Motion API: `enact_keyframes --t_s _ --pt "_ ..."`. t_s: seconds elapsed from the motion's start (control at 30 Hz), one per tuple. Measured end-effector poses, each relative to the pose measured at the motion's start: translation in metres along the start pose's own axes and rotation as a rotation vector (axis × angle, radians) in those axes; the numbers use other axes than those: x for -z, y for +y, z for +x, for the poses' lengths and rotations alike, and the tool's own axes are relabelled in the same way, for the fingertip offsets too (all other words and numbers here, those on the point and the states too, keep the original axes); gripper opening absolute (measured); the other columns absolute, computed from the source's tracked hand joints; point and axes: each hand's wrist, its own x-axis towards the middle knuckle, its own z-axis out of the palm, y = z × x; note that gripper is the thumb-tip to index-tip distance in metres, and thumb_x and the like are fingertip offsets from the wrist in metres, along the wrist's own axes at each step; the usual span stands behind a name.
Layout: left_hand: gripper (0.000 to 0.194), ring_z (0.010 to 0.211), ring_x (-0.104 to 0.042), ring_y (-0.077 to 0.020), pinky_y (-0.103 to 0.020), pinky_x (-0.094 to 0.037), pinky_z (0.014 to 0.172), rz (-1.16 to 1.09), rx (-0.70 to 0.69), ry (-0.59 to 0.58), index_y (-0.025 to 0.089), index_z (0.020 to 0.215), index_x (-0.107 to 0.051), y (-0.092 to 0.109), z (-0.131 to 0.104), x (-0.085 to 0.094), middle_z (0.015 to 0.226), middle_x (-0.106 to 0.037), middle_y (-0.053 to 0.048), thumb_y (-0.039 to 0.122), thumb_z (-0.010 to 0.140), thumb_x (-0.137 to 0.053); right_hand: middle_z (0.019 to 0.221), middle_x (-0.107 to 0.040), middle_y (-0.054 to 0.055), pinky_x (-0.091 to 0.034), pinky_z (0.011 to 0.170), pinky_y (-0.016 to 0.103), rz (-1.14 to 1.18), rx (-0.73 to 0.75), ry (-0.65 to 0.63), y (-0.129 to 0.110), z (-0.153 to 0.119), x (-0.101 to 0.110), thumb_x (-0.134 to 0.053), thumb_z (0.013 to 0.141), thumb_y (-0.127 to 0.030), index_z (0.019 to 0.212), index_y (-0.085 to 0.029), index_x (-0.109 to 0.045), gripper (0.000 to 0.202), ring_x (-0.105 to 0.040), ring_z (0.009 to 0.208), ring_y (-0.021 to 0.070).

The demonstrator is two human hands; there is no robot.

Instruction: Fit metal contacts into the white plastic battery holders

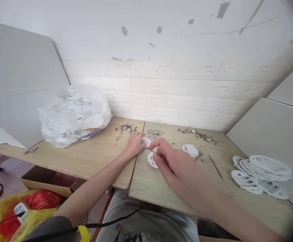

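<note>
My left hand (135, 144) reaches to the table's middle, its fingers curled against the left side of a white round plastic disc (145, 142). My right hand (173, 161) pinches slim metal tweezers (150, 150), whose tip points at that disc, close to my left fingers. A second white disc with small metal pieces (152, 160) lies just below, partly covered by my right hand. Farther right, another white disc (190, 150) rests on the table. Small metal pieces (155, 134) are piled behind my hands.
More metal bits lie in heaps at the back left (128, 128) and back right (198, 134). A thin stick (216, 167) lies right of my hand. White discs are stacked (269, 164) at far right. A plastic bag of white parts (73, 116) stands left, against grey panels.
</note>
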Motion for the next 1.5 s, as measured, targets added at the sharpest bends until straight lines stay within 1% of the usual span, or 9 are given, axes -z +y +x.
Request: enact_keyframes --t_s 0.1,0.23,0.47,0.77,0.9,1.03,1.2,1.33,1.5 --pt "0.035 0.106 -0.052 -0.0244 -0.038 -0.039 0.096 -0.003 -0.010 -0.024 0.012 0.114 -0.060 -0.003 0.002 -0.001 0.106 -0.062 -0.011 0.013 0.079 -0.055 0.106 -0.062 0.009 -0.046 0.081 0.041 -0.391 0.036 0.082 0.048 0.015 -0.017 -0.044 0.093 -0.033 0.112 -0.021 -0.056 0.025 -0.055 0.103 0.0277" --pt "0.032 0.099 -0.055 -0.0220 -0.036 -0.042 0.092 -0.031 -0.058 -0.016 0.014 0.109 -0.062 -0.007 0.004 -0.003 0.097 -0.063 -0.008 0.013 0.078 -0.054 0.117 -0.058 0.013 -0.046 0.087 0.041 -0.531 -0.035 0.082 0.088 0.020 -0.038 -0.053 0.090 -0.033 0.122 -0.017 -0.054 0.036 -0.051 0.111 0.0295" --pt "0.027 0.090 -0.058 -0.0196 -0.032 -0.045 0.083 -0.060 -0.043 -0.044 0.016 0.100 -0.068 -0.005 0.005 -0.003 0.092 -0.064 -0.006 0.015 0.076 -0.055 0.114 -0.057 0.011 -0.049 0.077 0.037 -0.496 -0.092 0.072 0.091 0.010 -0.040 -0.053 0.090 -0.036 0.113 -0.020 -0.059 0.029 -0.056 0.103 0.0265" --pt "0.025 0.090 -0.059 -0.0193 -0.031 -0.045 0.081 -0.061 -0.041 -0.070 0.017 0.097 -0.069 -0.005 0.004 -0.003 0.094 -0.065 -0.005 0.017 0.077 -0.054 0.123 -0.054 0.007 -0.047 0.084 0.035 -0.352 -0.066 0.030 0.097 -0.007 -0.033 -0.062 0.084 -0.034 0.094 -0.022 -0.062 0.015 -0.056 0.107 0.0234" --pt "0.023 0.091 -0.060 -0.0199 -0.031 -0.046 0.080 -0.069 -0.034 -0.094 0.017 0.094 -0.069 0.001 0.001 -0.002 0.096 -0.066 -0.005 0.019 0.078 -0.053 0.124 -0.054 0.008 -0.048 0.084 0.035 -0.310 -0.180 0.091 0.108 -0.030 -0.013 -0.058 0.085 -0.039 0.091 -0.022 -0.064 0.019 -0.058 0.105 0.0231" --pt "0.022 0.092 -0.060 -0.0213 -0.032 -0.046 0.079 -0.057 -0.043 -0.121 0.018 0.093 -0.069 0.008 -0.002 0.000 0.097 -0.066 -0.006 0.021 0.080 -0.052 0.121 -0.058 0.010 -0.048 0.081 0.036 -0.397 -0.359 0.270 0.135 -0.055 0.016 -0.053 0.085 -0.049 0.091 -0.022 -0.066 0.030 -0.060 0.102 0.0265" --pt "0.022 0.090 -0.060 -0.0213 -0.032 -0.046 0.078 -0.036 -0.056 -0.126 0.018 0.092 -0.070 0.007 -0.001 0.000 0.096 -0.066 -0.006 0.022 0.080 -0.052 0.115 -0.061 0.010 -0.047 0.082 0.038 -0.502 -0.460 0.326 0.170 -0.071 0.039 -0.047 0.086 -0.049 0.090 -0.021 -0.065 0.034 -0.058 0.105 0.0284" --pt "0.022 0.091 -0.060 -0.0208 -0.032 -0.046 0.079 -0.030 -0.067 -0.128 0.018 0.091 -0.070 0.004 0.000 -0.003 0.096 -0.066 -0.006 0.022 0.079 -0.053 0.131 -0.051 0.014 -0.044 0.090 0.043 -0.577 -0.464 0.359 0.180 -0.069 0.043 -0.048 0.085 -0.045 0.099 -0.020 -0.066 0.034 -0.051 0.118 0.0322" --pt "0.023 0.091 -0.059 -0.0204 -0.031 -0.046 0.079 -0.041 -0.069 -0.136 0.018 0.094 -0.069 0.004 -0.001 -0.003 0.098 -0.066 -0.005 0.023 0.080 -0.052 0.127 -0.054 0.012 -0.044 0.088 0.042 -0.693 -0.405 0.413 0.154 -0.029 0.040 -0.049 0.088 -0.036 0.098 -0.020 -0.068 0.027 -0.052 0.115 0.0306"
